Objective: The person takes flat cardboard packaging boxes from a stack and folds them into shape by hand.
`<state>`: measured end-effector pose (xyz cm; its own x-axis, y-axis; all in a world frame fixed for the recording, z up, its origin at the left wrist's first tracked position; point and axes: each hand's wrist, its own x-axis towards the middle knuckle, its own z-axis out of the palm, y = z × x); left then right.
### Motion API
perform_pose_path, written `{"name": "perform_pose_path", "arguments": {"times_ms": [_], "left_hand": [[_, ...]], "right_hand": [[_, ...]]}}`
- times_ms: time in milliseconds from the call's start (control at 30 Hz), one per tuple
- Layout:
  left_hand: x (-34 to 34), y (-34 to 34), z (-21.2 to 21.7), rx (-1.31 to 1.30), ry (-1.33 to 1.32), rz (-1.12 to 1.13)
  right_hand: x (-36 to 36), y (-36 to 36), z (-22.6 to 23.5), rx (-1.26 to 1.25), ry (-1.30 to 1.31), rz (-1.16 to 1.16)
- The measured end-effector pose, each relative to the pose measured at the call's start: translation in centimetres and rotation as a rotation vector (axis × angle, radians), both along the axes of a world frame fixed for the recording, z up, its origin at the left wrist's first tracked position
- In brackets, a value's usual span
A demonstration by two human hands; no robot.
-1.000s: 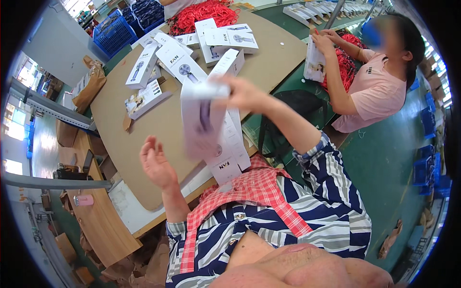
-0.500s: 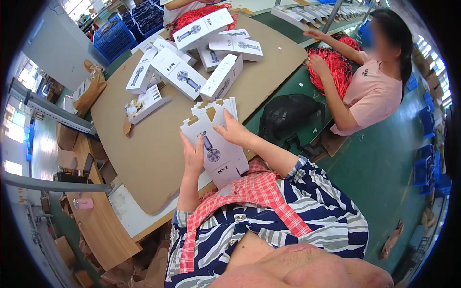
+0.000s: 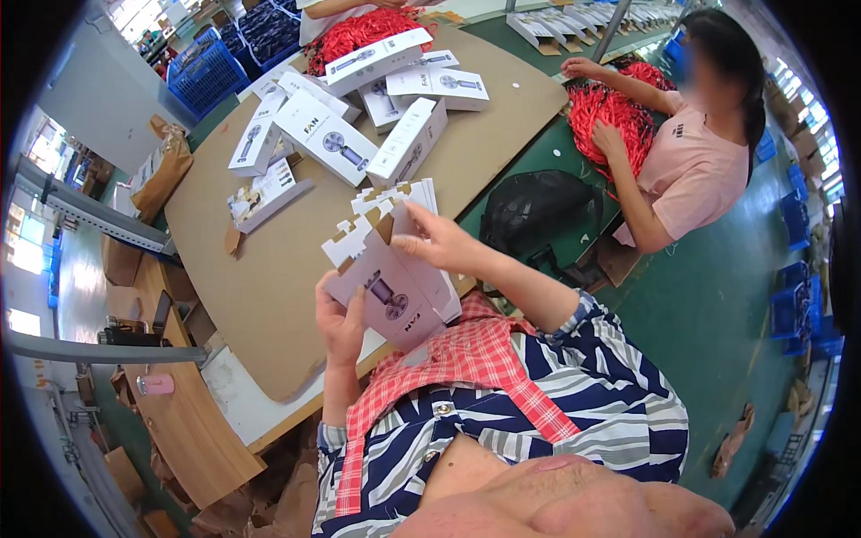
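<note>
Carton [image 3: 369, 280]: smooth white card, notched flaps [image 3: 352, 240] brown inside, at the table's [image 3: 269, 305] near edge before your checked apron [image 3: 462, 351].
Left hand [image 3: 341, 321]: you grip its left side, thumb on the front.
Right hand [image 3: 441, 242]: you grasp its upper right edge.
Change: it gapes wider than before.

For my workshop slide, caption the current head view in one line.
Left hand and right hand hold an open-ended white cardboard carton near piled rectangular white cardboard boxes.

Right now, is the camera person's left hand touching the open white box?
Touching: head view shows the left hand gripping the open white box by its edge.
</note>
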<state>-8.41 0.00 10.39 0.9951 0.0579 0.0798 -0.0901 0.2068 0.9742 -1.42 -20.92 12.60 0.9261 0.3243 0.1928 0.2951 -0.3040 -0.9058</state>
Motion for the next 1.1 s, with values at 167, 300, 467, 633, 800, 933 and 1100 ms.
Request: {"name": "perform_pose_path", "arguments": {"times_ms": [167, 300, 467, 633, 800, 933, 1100], "left_hand": [[0.5, 1.2, -0.8, -0.153, -0.087, -0.352], [0.0, 0.0, 1.7, -0.058, -0.095, -0.352], [1.1, -0.1, -0.9, 0.199, -0.043, -0.052], [0.4, -1.6, -0.2, -0.286, 0.058, -0.081], [0.9, -0.7, 1.6, -0.32, 0.111, -0.068], [1.0, 0.0, 1.3, -0.209, 0.13, -0.089], [1.9, -0.1, 2.3, -0.708, 0.325, -0.147]], "right_hand": [[0.1, 0.3, 3.4, 0.342, 0.265, 0.281], [-2.3, 0.8, 4.6, 0.598, 0.241, 0.638], [-0.4, 1.5, 1.2, 0.921, 0.549, 0.489], [1.1, 2.8, 0.1, 0.615, 0.574, 0.282], [-0.3, 2.8, 1.5, 0.482, 0.51, 0.299], [-0.7, 2.3, -0.1, 0.481, 0.78, 0.291], [-0.5, 2.2, 0.5, 0.285, 0.581, 0.2]]}}
